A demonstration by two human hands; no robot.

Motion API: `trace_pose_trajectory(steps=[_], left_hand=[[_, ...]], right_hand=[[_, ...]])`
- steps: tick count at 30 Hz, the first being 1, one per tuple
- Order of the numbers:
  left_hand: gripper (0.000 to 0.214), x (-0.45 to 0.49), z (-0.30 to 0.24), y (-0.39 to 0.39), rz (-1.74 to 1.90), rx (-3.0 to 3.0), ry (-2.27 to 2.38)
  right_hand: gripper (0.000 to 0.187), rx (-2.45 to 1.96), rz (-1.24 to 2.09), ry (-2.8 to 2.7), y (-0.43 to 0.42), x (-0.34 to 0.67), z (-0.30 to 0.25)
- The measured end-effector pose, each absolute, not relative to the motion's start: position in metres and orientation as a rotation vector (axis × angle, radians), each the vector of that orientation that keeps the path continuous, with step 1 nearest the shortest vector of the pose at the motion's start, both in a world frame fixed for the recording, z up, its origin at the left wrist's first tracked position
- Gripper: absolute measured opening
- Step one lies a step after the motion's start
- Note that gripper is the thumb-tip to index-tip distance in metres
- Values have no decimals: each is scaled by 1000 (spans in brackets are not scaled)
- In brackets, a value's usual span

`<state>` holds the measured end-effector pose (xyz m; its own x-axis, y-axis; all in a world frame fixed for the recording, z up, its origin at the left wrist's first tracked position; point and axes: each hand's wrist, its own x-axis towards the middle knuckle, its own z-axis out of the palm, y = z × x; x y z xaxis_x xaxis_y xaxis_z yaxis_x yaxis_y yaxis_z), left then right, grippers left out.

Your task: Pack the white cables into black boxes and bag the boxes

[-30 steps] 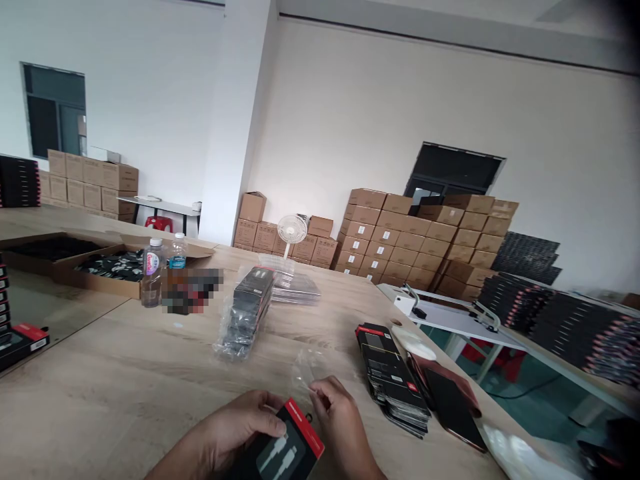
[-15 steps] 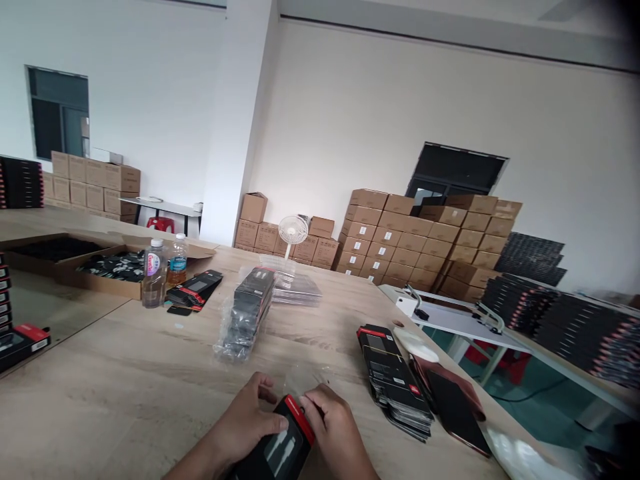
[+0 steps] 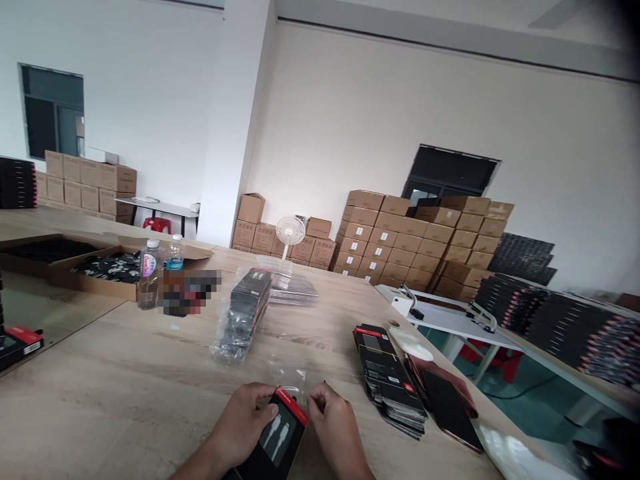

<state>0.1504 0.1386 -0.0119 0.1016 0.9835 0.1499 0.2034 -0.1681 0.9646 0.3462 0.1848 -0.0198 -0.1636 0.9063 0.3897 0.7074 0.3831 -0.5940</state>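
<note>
My left hand (image 3: 243, 421) grips a flat black retail box (image 3: 281, 437) with a red top band and a picture of white cable plugs on its front. The box tilts near the table's front edge. Just right of its top corner is my right hand (image 3: 333, 420), its fingers pinched together; what they hold, if anything, I cannot make out. A clear plastic bag (image 3: 289, 375) lies behind the box, with a thin white curve showing by the box's top edge. Farther back, a row of black boxes in clear wrap (image 3: 245, 310) lies on the table.
On the right lie a stack of flat black-and-red boxes (image 3: 387, 380) and a dark tablet-like slab (image 3: 450, 410). Two bottles (image 3: 149, 277) stand at left beside an open carton (image 3: 97, 283). Brown cartons (image 3: 390, 233) are piled along the wall, near a white fan (image 3: 291, 231).
My right hand has moved from the box's top edge to slightly apart on its right. More of the box front shows; my left hand still holds it.
</note>
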Motion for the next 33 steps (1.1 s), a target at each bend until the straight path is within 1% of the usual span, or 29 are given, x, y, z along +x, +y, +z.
trace_pose_trajectory(steps=[6, 13, 16, 18, 21, 23, 25, 26, 28, 29, 30, 32, 33], left_hand=[[37, 151, -18, 144, 1239, 1423, 1260], [31, 151, -18, 145, 1253, 1415, 1233], [28, 151, -18, 146, 1311, 1360, 1255], [29, 153, -17, 146, 1428, 1312, 1229], [31, 155, -9, 141, 1583, 1260, 1076], [30, 152, 3, 137, 1626, 1248, 969], [30, 144, 17, 132, 1644, 1243, 893], [30, 139, 24, 131, 1639, 1262, 882], [29, 126, 34, 129, 1580, 1358, 925], [27, 120, 36, 129, 1520, 1432, 971], [25, 114, 35, 129, 1450, 1508, 1027], [21, 106, 27, 130, 1315, 1606, 1133], [21, 104, 21, 131, 1247, 1621, 1177]], right_hand=[[17, -1297, 452, -1947, 184, 340, -22], [15, -1226, 525, -1858, 182, 335, -19], [16, -1152, 629, -1801, 179, 331, -15], [20, -1102, 800, -1716, 176, 327, -9], [32, -1029, 1051, -1551, 166, 322, 4], [33, -969, 1074, -1484, 158, 320, 15], [29, -899, 1016, -1451, 152, 320, 24], [31, -867, 995, -1446, 150, 320, 27], [43, -826, 991, -1506, 148, 321, 29], [44, -829, 1000, -1578, 148, 321, 29], [40, -851, 1006, -1669, 149, 322, 27], [26, -931, 1014, -1868, 152, 324, 22], [23, -969, 1020, -1941, 153, 325, 20]])
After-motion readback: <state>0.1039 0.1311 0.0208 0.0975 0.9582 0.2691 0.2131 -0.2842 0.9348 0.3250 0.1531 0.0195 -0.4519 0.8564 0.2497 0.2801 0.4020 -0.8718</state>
